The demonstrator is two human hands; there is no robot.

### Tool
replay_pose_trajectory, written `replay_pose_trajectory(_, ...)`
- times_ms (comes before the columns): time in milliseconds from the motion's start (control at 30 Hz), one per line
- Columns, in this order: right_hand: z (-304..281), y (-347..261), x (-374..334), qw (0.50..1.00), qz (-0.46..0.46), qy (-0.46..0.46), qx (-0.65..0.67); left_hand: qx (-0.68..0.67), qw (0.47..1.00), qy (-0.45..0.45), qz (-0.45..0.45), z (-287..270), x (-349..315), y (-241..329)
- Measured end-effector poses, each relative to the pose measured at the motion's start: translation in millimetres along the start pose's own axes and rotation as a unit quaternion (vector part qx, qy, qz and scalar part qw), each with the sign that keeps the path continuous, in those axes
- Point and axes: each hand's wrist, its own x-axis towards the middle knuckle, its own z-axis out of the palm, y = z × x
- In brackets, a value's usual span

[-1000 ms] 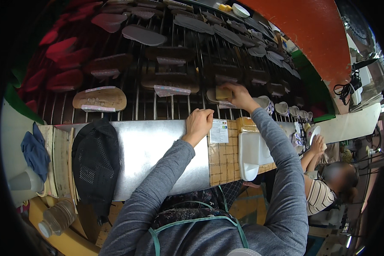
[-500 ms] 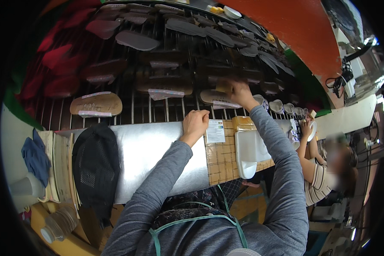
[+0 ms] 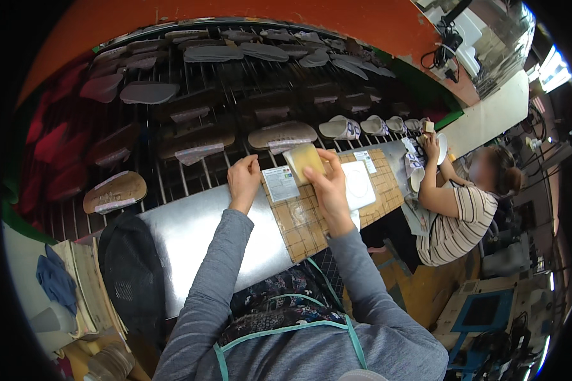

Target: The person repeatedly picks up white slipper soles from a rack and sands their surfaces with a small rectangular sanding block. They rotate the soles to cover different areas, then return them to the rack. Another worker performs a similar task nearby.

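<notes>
My right hand (image 3: pixel 330 190) is closed on a flat yellow sponge-like block (image 3: pixel 306 164), held above the tan grid-patterned part of the worktop (image 3: pixel 297 219). Just beyond lies a tan shoe sole (image 3: pixel 283 135) with a pale patterned strip along its near edge, resting on the metal-bar rack (image 3: pixel 190 174). My left hand (image 3: pixel 243 182) is at the rack-side edge of the shiny metal sheet (image 3: pixel 200 235). Its fingers are curled together and nothing shows in them. A white square container (image 3: pixel 358 184) with a round outline stands beside my right hand, partly behind it.
More soles (image 3: pixel 115 192) and several grey insoles (image 3: pixel 213 54) lie on the rack. White slippers (image 3: pixel 340 128) line its right side. A black mesh bag (image 3: pixel 130 273) covers the worktop's left end. At right a co-worker (image 3: pixel 457 203) holds a small block and a white dish.
My right hand has drawn back from the sole on the rack to above the worktop, bringing the yellow block. My left hand stays by the sheet's edge. The view has turned toward the right.
</notes>
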Motion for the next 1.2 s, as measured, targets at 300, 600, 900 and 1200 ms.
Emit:
replay_pose_trajectory(300, 17.6, 90.9, 103.8, 0.836, -0.191, 0.039, -0.512, -0.101, 0.992, 0.045, -0.058, -1.4, 0.9, -0.7)
replay_pose_trajectory(600, 16.8, 88.4, 126.1, 0.818, -0.148, -0.034, -0.554, -0.117, 0.989, 0.057, -0.065, 8.1, 7.8, -6.2)
replay_pose_trajectory(900, 3.6, 39.8, 83.8, 0.946, 0.156, -0.014, 0.283, -0.164, 0.982, 0.063, -0.076, 4.8, 9.1, -5.6)
replay_pose_trajectory(1200, -48.0, 78.4, -47.2, 0.884, 0.202, -0.282, 0.313, -0.138, 0.987, 0.007, -0.077, 4.3, 9.1, -8.8)
